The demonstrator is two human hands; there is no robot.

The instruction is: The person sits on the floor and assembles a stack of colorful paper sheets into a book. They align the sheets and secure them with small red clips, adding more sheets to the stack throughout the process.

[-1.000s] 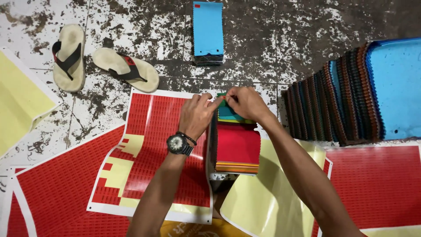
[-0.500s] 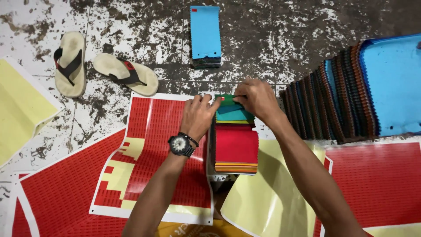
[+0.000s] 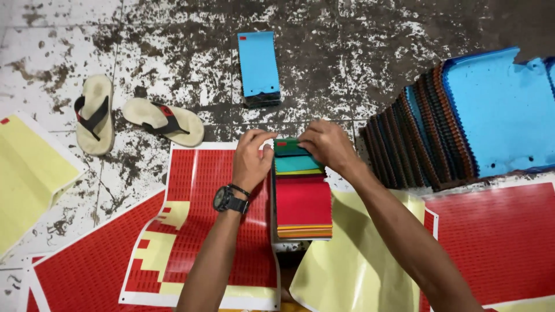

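A stack of coloured fabric swatches (image 3: 303, 202) lies on the floor in front of me, red on top with teal, yellow and green layers showing at its far end. My left hand (image 3: 252, 159), with a black watch on the wrist, pinches the far left corner of the stack. My right hand (image 3: 326, 144) grips the green top edge (image 3: 287, 149) at the far right. Both hands hold the far end of the stack together. A small red sticker shows on the green swatch between my fingers.
Red sticker sheets (image 3: 202, 231) with yellow peeled areas lie left and right (image 3: 503, 237). Yellow backing paper (image 3: 352, 266) lies near me. A blue swatch stack (image 3: 258, 66) sits farther away, a fanned pile of swatch books (image 3: 462, 121) at right, two sandals (image 3: 163, 120) at left.
Both hands have stayed at the far end of the stack; my fingers shifted slightly along the green top edge, and the teal layer shows more.
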